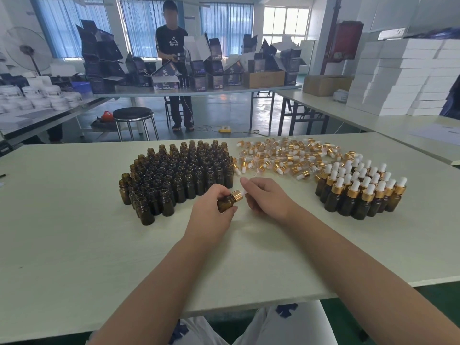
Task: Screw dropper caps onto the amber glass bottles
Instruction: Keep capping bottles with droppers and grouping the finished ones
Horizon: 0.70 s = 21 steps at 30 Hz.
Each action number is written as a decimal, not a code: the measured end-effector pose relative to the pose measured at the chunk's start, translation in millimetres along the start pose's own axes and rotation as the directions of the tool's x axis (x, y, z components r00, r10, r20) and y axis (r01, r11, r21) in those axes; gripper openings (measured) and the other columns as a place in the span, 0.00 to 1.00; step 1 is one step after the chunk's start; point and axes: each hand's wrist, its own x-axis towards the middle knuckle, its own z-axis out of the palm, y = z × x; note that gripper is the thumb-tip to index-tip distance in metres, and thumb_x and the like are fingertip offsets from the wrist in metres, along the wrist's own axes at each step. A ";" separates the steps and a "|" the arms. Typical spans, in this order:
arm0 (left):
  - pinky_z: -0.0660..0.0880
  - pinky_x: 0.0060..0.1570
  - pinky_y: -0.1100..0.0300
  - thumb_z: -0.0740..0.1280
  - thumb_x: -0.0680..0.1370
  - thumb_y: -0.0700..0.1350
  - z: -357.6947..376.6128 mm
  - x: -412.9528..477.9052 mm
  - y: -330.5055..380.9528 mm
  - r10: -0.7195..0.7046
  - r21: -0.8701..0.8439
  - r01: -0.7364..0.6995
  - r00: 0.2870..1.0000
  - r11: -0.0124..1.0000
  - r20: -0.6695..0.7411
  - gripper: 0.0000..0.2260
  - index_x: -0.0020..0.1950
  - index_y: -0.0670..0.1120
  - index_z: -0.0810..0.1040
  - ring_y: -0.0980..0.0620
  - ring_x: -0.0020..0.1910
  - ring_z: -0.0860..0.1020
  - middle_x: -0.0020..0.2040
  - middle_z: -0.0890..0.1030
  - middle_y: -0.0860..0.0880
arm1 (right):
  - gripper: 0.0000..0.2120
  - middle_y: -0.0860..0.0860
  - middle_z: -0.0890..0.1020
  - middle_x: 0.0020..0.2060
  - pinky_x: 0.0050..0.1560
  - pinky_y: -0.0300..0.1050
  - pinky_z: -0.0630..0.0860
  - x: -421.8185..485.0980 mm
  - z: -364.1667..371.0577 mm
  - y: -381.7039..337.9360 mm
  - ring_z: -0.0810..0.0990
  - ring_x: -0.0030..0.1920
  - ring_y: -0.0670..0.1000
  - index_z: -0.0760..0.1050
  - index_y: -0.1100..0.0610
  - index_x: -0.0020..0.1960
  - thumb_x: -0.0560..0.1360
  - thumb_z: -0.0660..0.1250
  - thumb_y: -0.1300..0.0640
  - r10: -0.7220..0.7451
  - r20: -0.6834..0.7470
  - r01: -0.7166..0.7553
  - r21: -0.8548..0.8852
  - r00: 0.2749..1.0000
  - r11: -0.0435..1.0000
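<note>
The brown bottle (225, 204) lies tilted in the left hand (211, 215), fingers curled round it. Its gold dropper cap (237, 195) sits on the neck, and the right hand (270, 197) pinches the white top. To the right stand some finished bottles (361, 195). Past the left hand wait many more open bottles (174, 178), so most work looks left. Loose caps (281, 155) lie beyond.

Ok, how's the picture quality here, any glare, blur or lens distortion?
Head view: the wide-angle lens stretches and leans things toward the frame edges; the windows are blown out and glare off the floor; the left hand with its bottle is sharp, the right hand on the dropper cap looks slightly soft.
</note>
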 end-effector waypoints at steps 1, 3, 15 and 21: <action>0.66 0.41 0.81 0.73 0.73 0.40 0.1 -0.2 0.0 0.000 -0.002 0.000 1.000 1.000 -0.001 0.14 0.50 0.54 0.72 0.72 0.44 0.73 0.43 0.75 0.63 | 0.19 0.48 0.76 0.24 0.28 0.36 0.70 -0.1 -0.6 -0.3 0.72 0.24 0.46 0.71 0.55 0.35 0.80 0.60 0.44 0.006 0.008 -0.006 0.026 1.000 1.000; 0.66 0.41 0.80 0.73 0.73 0.40 0.2 -0.6 0.1 -0.009 -0.004 0.009 1.000 1.000 -0.002 0.14 0.50 0.55 0.71 0.71 0.44 0.73 0.42 0.74 0.63 | 0.13 0.47 0.76 0.25 0.27 0.37 0.70 -0.9 -1.4 -0.6 0.72 0.24 0.46 0.72 0.55 0.39 0.80 0.62 0.49 0.009 0.028 -0.011 0.068 1.000 0.998; 0.70 0.43 0.67 0.71 0.75 0.45 -0.7 -1.1 5.9 -0.028 0.026 0.027 0.999 0.999 0.020 0.10 0.52 0.53 0.73 0.57 0.45 0.75 0.45 0.76 0.55 | 0.08 0.46 0.75 0.24 0.26 0.37 0.69 -2.8 -10.2 -4.5 0.70 0.24 0.46 0.76 0.63 0.46 0.79 0.64 0.58 -0.076 0.039 0.075 0.039 0.996 0.996; 0.69 0.40 0.64 0.69 0.76 0.49 0.5 1.0 7.0 -0.034 0.061 0.033 0.999 0.998 0.012 0.08 0.52 0.54 0.72 0.57 0.43 0.73 0.45 0.73 0.55 | 0.07 0.45 0.76 0.25 0.29 0.34 0.71 3.5 -16.6 -17.6 0.72 0.24 0.43 0.75 0.55 0.42 0.79 0.65 0.56 -0.139 0.068 0.147 -0.145 0.988 0.978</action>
